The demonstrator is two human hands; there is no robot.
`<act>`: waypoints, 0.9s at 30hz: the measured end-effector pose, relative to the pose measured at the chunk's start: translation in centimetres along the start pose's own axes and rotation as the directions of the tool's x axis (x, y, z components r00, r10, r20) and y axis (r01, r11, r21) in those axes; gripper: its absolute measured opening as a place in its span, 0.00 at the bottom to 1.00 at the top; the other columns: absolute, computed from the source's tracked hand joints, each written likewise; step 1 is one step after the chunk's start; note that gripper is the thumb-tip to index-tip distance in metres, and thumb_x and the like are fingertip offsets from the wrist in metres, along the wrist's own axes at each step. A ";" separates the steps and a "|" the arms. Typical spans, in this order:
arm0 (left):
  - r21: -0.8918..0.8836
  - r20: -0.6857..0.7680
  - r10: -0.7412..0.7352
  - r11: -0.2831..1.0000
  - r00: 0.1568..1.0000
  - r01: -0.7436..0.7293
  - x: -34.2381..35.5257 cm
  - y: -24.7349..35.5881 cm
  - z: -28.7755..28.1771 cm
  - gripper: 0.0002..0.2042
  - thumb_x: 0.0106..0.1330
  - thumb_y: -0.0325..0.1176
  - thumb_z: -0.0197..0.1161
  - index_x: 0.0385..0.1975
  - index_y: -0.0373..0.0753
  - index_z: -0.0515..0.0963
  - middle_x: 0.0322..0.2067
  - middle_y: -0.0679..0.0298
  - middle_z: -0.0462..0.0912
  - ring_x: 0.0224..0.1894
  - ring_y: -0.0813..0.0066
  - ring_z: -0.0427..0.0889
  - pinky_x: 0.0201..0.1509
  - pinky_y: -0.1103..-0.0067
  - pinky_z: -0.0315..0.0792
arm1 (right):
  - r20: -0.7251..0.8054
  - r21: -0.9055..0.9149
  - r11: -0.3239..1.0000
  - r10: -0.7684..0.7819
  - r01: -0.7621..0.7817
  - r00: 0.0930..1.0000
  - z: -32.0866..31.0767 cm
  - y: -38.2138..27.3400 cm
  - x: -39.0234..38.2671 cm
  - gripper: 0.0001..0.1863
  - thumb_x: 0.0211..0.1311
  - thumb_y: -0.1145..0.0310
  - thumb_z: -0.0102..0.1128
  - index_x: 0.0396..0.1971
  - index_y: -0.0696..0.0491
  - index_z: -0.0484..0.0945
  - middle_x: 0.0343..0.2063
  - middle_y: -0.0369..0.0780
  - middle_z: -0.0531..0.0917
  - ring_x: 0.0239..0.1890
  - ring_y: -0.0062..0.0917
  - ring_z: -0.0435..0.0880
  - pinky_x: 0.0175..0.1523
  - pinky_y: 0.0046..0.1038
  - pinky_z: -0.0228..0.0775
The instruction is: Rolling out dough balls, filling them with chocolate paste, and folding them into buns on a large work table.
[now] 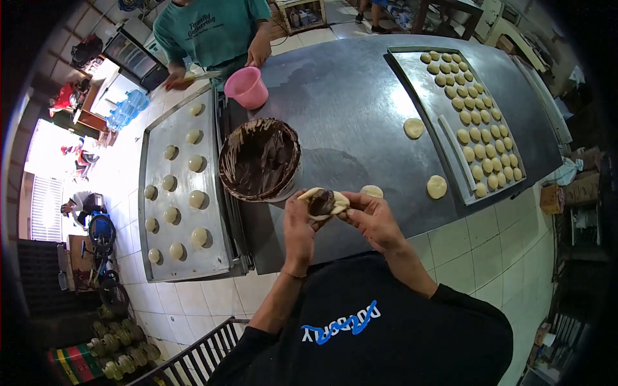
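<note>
Near the table's front edge, my left hand (300, 228) and my right hand (374, 220) hold one piece of dough (340, 204) between them. Dark brown chocolate filling (321, 204) shows in its middle, with pale dough edges folding up around it. Both hands have their fingers closed on the dough's rim, left hand on the left side, right hand pinching the right. Just beyond my left hand stands a bucket (247, 149) smeared with chocolate paste. A flattened dough disc (371, 192) lies behind my right hand, partly hidden by it.
On the left, a metal tray (215, 254) carries several spaced dough balls. Another tray (418, 77) at right holds many small dough pieces beside a white bar (458, 151). Two discs (436, 187) lie on the metal table (335, 83). A person (209, 32) stands beyond a pink tub (246, 89).
</note>
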State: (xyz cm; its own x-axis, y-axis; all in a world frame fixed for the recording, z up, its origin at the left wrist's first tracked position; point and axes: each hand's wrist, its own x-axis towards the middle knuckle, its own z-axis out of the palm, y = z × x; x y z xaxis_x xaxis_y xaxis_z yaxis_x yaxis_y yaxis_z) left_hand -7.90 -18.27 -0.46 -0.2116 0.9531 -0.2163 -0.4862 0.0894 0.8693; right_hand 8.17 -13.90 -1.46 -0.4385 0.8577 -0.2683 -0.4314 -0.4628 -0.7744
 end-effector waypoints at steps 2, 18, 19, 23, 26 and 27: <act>0.584 0.218 0.269 0.734 0.938 -0.346 -1.6 2.2 1.3 0.29 0.56 0.30 0.70 0.57 0.38 0.64 0.49 0.59 0.73 0.51 0.70 0.74 0.50 0.77 0.73 | -0.030 -0.234 0.972 -0.020 0.013 0.999 1.3 -0.3 -0.2 0.19 0.58 0.77 0.62 0.49 0.66 0.72 0.43 0.46 0.80 0.44 0.25 0.80 0.46 0.23 0.78; 0.739 0.668 0.127 -0.001 0.733 -0.673 -3.6 15.7 -0.3 0.29 0.55 0.12 0.55 0.59 0.38 0.70 0.53 0.53 0.74 0.47 0.66 0.75 0.51 0.76 0.72 | 0.596 -0.720 0.087 -0.432 0.689 0.677 10.1 -8.9 -2.5 0.10 0.51 0.78 0.67 0.36 0.59 0.80 0.39 0.41 0.80 0.39 0.23 0.82 0.43 0.24 0.78; 0.739 0.669 0.129 -0.002 0.732 -0.674 -3.8 15.8 0.0 0.29 0.55 0.12 0.55 0.59 0.38 0.70 0.53 0.53 0.74 0.47 0.66 0.75 0.51 0.76 0.72 | 0.634 -0.679 0.077 -0.438 0.730 0.637 10.7 -9.2 -2.5 0.11 0.50 0.78 0.68 0.34 0.58 0.80 0.38 0.40 0.80 0.38 0.23 0.82 0.43 0.24 0.79; 0.517 0.662 0.433 0.325 0.611 -0.792 -3.8 14.6 -0.7 0.36 0.50 0.09 0.51 0.64 0.35 0.61 0.58 0.47 0.69 0.54 0.67 0.75 0.58 0.74 0.70 | 0.412 -0.634 0.470 -0.468 0.615 0.782 13.1 -9.8 -3.3 0.11 0.48 0.80 0.69 0.34 0.58 0.80 0.36 0.40 0.79 0.37 0.22 0.82 0.43 0.23 0.79; -0.123 0.412 0.794 0.535 0.447 -0.836 -2.7 11.9 -2.4 0.36 0.52 0.09 0.60 0.63 0.34 0.58 0.63 0.41 0.60 0.51 0.65 0.78 0.53 0.71 0.76 | 0.477 -0.492 0.517 -0.513 0.700 0.714 13.7 -9.2 -2.9 0.13 0.47 0.81 0.68 0.35 0.59 0.79 0.35 0.39 0.78 0.38 0.22 0.81 0.43 0.22 0.79; -0.121 0.410 0.795 0.533 0.447 -0.837 -2.8 11.9 -2.6 0.36 0.52 0.09 0.60 0.63 0.34 0.58 0.63 0.41 0.60 0.51 0.65 0.78 0.53 0.71 0.76 | 0.527 -0.507 0.487 -0.477 0.711 0.703 13.6 -9.0 -2.6 0.12 0.48 0.82 0.68 0.35 0.59 0.79 0.35 0.39 0.77 0.38 0.22 0.81 0.42 0.20 0.79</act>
State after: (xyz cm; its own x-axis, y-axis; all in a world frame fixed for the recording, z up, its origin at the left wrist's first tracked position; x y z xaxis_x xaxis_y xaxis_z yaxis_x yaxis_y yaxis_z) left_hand -15.32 -20.65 9.31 -0.1335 0.6158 0.7765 -0.1851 -0.7852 0.5909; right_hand 2.50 -15.01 13.95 -0.5177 0.7064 0.4827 -0.1219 0.4975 -0.8588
